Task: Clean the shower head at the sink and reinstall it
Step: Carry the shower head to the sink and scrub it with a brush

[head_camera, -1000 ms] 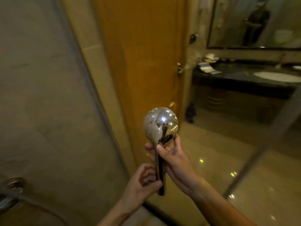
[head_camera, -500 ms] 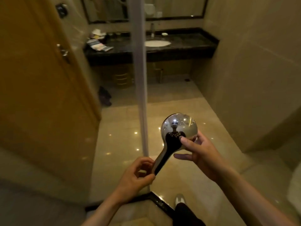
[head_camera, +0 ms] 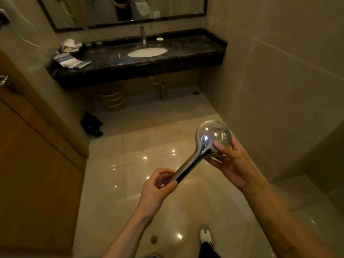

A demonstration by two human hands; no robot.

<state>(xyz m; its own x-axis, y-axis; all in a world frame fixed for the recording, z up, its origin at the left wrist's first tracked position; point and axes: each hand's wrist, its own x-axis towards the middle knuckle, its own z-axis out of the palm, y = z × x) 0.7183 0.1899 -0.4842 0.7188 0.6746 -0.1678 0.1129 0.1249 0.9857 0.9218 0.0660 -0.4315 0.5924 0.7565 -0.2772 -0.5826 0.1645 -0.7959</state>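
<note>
- Gripping the chrome shower head [head_camera: 208, 144] at both ends, a person holds it out in the air above the glossy tiled floor [head_camera: 130, 146], well apart from the sink.
- The left hand [head_camera: 158, 185] pinches the lower tip of the handle between thumb and curled fingers.
- The right hand [head_camera: 230, 161] cups the round head from the side and beneath, its thumb pressed on the neck where the handle widens into the bulb.
- The shower head is a polished, mirror-bright piece: a domed round back that tapers smoothly into a slim handle, tilted with the bulb up and to the right. Its rounded back faces the camera, so the spray face is hidden. Bright points of light and dark reflections show on the chrome; the handle's end looks dark.
- The white oval sink [head_camera: 147, 52] sits in a dark stone countertop [head_camera: 195, 51] at the far wall, with a tall faucet [head_camera: 143, 35] behind it and a mirror [head_camera: 93, 10] above.
- A wooden door [head_camera: 33, 164] stands on the left.
- A white shoe [head_camera: 205, 236] shows at the bottom edge.
</note>
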